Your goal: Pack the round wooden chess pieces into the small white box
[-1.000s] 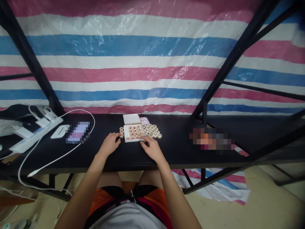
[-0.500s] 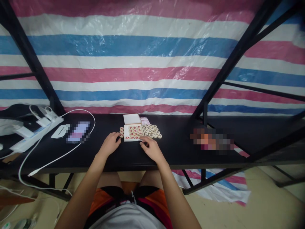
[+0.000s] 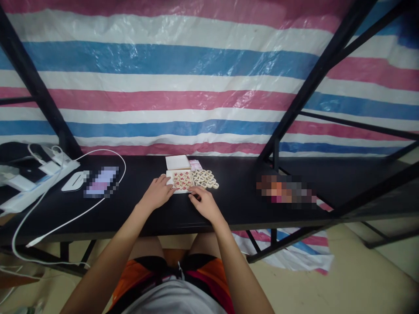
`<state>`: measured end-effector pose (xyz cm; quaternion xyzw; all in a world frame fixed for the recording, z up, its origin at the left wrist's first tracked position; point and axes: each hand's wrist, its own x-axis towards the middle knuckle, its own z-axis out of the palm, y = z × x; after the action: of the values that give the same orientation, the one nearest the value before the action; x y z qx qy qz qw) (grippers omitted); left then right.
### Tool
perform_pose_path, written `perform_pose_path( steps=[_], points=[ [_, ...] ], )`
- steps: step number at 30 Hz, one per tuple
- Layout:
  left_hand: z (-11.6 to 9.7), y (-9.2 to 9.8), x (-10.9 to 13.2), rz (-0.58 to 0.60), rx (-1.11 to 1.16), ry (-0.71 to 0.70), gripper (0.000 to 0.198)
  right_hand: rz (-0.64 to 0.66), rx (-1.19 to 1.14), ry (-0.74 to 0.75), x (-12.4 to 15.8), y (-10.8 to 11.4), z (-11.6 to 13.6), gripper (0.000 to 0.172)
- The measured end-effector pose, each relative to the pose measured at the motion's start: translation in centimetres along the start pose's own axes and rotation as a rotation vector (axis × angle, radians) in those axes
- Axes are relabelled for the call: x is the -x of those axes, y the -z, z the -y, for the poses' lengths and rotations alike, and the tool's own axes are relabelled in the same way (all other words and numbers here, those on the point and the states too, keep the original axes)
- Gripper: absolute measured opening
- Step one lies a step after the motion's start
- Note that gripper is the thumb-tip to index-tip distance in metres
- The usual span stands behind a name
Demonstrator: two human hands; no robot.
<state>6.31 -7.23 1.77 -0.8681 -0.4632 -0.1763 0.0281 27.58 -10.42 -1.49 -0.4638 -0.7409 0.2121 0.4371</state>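
Note:
Red-marked round Chinese chess pieces (image 3: 182,179) lie in rows inside a white box (image 3: 169,173), whose lid (image 3: 177,162) is folded back behind it. My left hand (image 3: 159,192) reaches over the box's left edge, fingers stretched out and fingertips near the front-left corner. It hides most of the pieces just left of the box. At the front-right corner, my right hand (image 3: 205,203) touches the rim with its fingertips, thumb and forefinger apart. Several black-marked Chinese chess pieces (image 3: 204,178) lie loosely to the right of the box.
On the black table (image 3: 235,187), a pinkish paper (image 3: 196,164) sits behind the loose pieces. To the left are a blurred-out phone (image 3: 101,181), a white flat stand (image 3: 76,181), a power strip (image 3: 39,183) and a white cable (image 3: 75,221). A pixelated object (image 3: 284,189) lies right.
My left hand has moved right, from beside the pieces at the box's left onto its left edge, covering those pieces. My right hand stays at the front-right corner. The view has shifted slightly.

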Motion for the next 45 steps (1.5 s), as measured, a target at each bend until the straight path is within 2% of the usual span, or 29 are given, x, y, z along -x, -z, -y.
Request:
perform_pose_path(
  steps=[4, 13, 16, 23, 45],
  points=[
    [0.1, -0.6, 0.4, -0.025, -0.003, -0.022, 0.032, 0.0, 0.003, 0.0, 0.0, 0.0, -0.1, 0.02],
    [0.1, 0.3, 0.6, 0.002, 0.071, -0.05, 0.027, 0.001, 0.023, 0.003, 0.0, -0.1, -0.4, 0.02],
    [0.5, 0.2, 0.8, -0.027, 0.117, -0.035, 0.027, 0.002, 0.016, 0.004, 0.0, -0.1, -0.4, 0.02],
    [0.7, 0.1, 0.9, 0.016, 0.157, 0.015, 0.023, -0.001, 0.007, 0.003, -0.1, -0.1, -0.6, 0.019],
    [1.0, -0.3, 1.1, -0.038, 0.28, 0.02, 0.028, 0.001, 0.013, -0.007, 0.0, -0.1, -0.4, 0.019]
  ],
)
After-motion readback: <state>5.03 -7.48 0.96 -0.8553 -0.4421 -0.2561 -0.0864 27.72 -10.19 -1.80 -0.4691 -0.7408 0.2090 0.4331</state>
